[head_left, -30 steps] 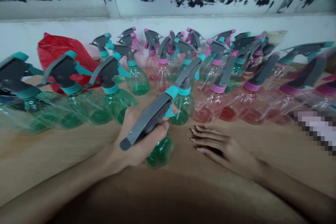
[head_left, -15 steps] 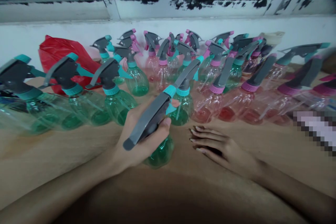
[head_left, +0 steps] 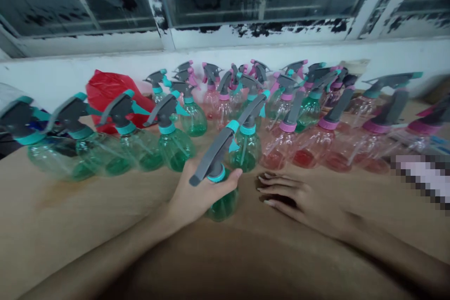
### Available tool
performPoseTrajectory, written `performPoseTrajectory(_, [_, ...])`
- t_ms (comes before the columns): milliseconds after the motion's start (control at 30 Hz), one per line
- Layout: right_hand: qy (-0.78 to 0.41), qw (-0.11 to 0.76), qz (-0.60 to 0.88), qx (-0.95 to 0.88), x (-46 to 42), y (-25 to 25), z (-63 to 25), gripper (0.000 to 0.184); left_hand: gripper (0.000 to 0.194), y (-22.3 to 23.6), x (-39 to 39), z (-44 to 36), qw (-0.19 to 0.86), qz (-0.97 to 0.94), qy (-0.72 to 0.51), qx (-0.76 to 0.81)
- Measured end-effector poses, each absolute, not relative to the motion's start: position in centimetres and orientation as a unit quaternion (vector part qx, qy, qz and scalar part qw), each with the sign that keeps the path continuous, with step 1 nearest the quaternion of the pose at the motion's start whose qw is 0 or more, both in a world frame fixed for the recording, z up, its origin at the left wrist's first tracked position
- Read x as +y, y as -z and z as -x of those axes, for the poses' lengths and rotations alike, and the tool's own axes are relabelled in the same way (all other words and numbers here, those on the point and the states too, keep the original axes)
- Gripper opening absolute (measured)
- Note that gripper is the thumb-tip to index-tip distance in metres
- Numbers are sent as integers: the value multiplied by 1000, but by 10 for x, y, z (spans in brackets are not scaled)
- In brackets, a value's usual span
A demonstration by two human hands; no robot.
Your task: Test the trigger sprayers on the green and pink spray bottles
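My left hand [head_left: 197,192] is wrapped round a green spray bottle [head_left: 222,202] with a grey trigger head [head_left: 214,157] and teal collar, which stands on the wooden table [head_left: 87,215] in front of me. My right hand [head_left: 298,199] lies flat on the table just right of that bottle, fingers stretched out toward it and holding nothing. Directly behind the held bottle stands another green spray bottle [head_left: 246,150].
Several green bottles with teal collars [head_left: 168,143] stand in a row at the left, several pink ones [head_left: 291,145] at the right, more behind up to the white wall. A red plastic bag [head_left: 108,93] lies at the back left. Windows run above.
The view has tilted up and drawn back, showing more of the windows. My left hand has slid lower on the bottle, from the trigger head to the neck and body. My right hand stays put.
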State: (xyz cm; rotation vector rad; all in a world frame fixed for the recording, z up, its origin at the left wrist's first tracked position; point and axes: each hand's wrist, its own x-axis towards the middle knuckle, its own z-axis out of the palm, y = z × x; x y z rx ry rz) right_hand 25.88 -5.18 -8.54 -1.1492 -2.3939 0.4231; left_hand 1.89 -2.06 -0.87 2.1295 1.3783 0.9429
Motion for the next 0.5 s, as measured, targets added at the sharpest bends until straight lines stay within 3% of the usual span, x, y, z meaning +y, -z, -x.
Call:
performPoseTrajectory(200, [-198,246,544,-777,-41,35,-252,29,22,24,-34,-6,262,-770,-334,476])
performPoseTrajectory(333, [-152,291,558,-762,-24,9,-243,25,38,30,-42,-2,277,-753,-366,471])
performPoseTrajectory(500, [-68,352,586,-726,-12,3,-230,24,28,32,-49,6,273,-747,-381,472])
